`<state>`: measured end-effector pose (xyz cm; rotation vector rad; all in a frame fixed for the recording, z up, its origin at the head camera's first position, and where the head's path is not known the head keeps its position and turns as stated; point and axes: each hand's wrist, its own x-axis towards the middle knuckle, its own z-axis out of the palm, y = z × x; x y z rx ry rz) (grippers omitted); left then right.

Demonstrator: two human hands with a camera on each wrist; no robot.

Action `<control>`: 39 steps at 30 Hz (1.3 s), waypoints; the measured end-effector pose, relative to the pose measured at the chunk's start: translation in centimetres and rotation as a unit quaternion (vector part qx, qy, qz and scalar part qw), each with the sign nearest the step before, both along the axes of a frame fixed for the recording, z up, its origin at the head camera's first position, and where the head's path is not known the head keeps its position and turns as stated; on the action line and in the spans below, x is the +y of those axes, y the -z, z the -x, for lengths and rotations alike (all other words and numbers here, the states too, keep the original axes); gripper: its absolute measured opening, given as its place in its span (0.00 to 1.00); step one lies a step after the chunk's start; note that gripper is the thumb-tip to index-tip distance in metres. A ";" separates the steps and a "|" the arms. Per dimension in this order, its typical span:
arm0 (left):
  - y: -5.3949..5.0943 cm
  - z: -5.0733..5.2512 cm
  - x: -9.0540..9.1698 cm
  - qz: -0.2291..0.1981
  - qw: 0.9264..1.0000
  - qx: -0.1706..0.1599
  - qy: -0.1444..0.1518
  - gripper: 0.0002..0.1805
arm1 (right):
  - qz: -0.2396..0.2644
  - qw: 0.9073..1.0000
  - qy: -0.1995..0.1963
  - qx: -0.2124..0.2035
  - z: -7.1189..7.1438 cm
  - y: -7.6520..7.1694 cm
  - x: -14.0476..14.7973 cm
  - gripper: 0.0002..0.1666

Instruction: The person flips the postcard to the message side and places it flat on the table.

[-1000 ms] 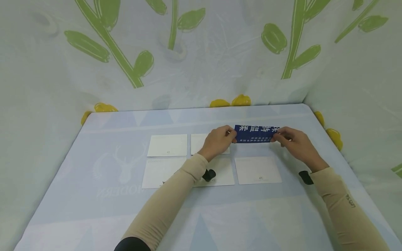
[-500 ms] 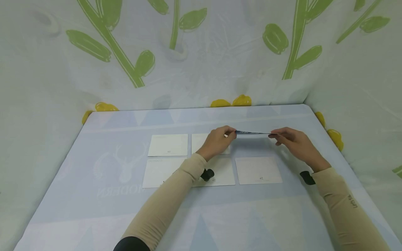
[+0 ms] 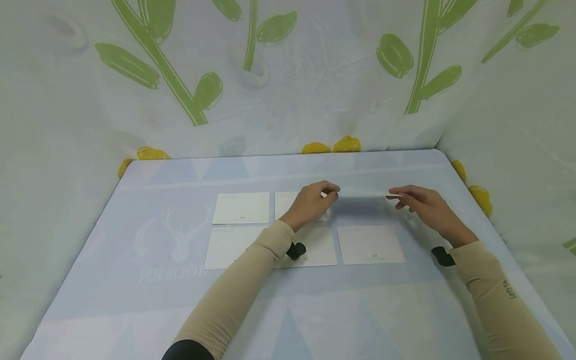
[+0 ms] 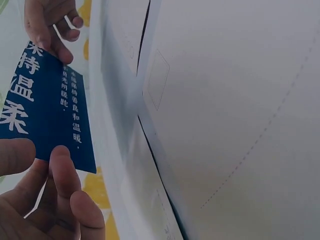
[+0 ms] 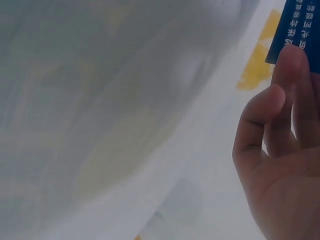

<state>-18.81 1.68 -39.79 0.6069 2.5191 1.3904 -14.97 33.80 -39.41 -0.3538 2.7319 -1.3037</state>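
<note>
A dark blue postcard [image 4: 47,100] with white printed characters is stretched between my two hands above the far part of the table. My left hand [image 3: 310,202] pinches one end of it between thumb and fingers. At the opposite end, my right hand [image 3: 425,205] pinches it the same way. The head view has the card almost edge-on, so its printed face hardly shows there. In the right wrist view a corner of the postcard [image 5: 312,30] appears above the fingertips.
Several white cards lie in two rows on the pale blue table, among them an upper left card [image 3: 240,208] and a lower right card [image 3: 371,245]. My left forearm covers parts of others. A leaf-printed curtain [image 3: 324,75] hangs behind the table [image 3: 112,280].
The postcard has tilted from showing its blue printed face to lying nearly edge-on in the head view. Both hands keep hold of it and have barely shifted.
</note>
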 end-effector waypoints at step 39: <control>0.3 -0.8 2.0 0.320 0.916 0.243 0.006 0.20 | -0.195 0.981 -0.011 0.018 -0.1 0.0 -1.6 0.29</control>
